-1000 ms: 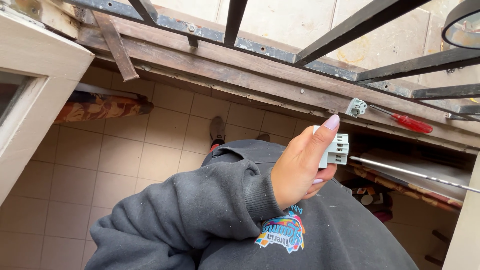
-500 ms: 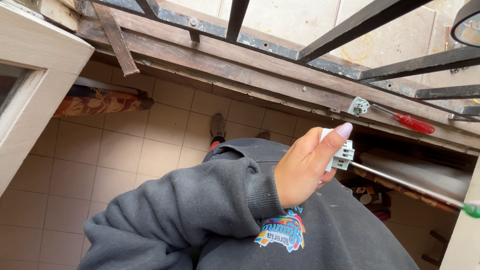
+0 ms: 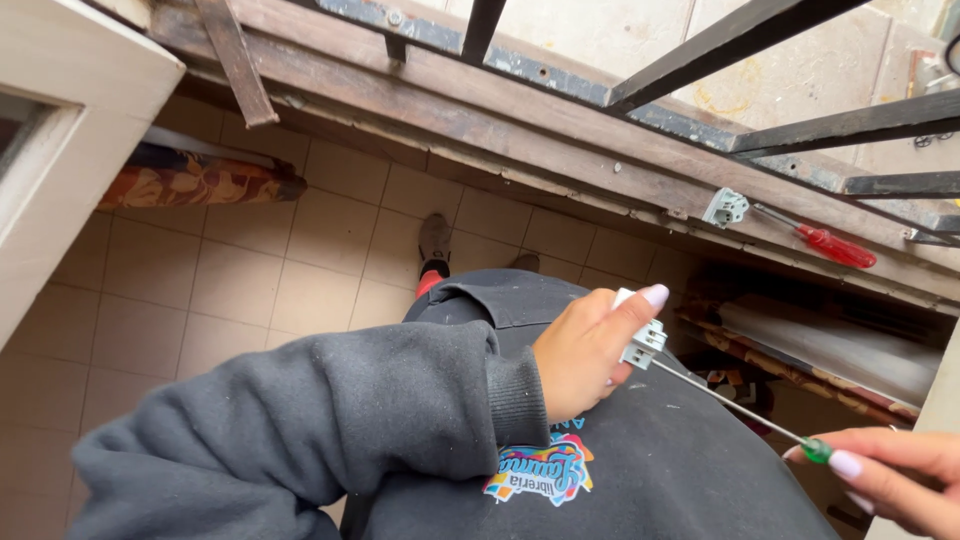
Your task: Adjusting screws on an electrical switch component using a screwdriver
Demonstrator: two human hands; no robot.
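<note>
A matt white plastic switch part [image 3: 640, 338], a thin shiny metal screwdriver shaft [image 3: 722, 398], and a worn, rough wooden sill [image 3: 520, 110].

A small white plastic electrical switch module [image 3: 642, 338] sat pinched in the left hand [image 3: 585, 350], fingertip over its top, its blocky terminal side facing right. A slim screwdriver [image 3: 735, 403] with a bare metal shaft and green handle ran slanting from the right hand [image 3: 885, 478], its tip touching the module's underside.

Daylight feed from the barred window [image 3: 760, 110], bright and slightly washed out up top. I see soft shadows only, sharp focus, tiled floor [image 3: 250, 290] evenly lit, mild wide-angle tilt.
</note>
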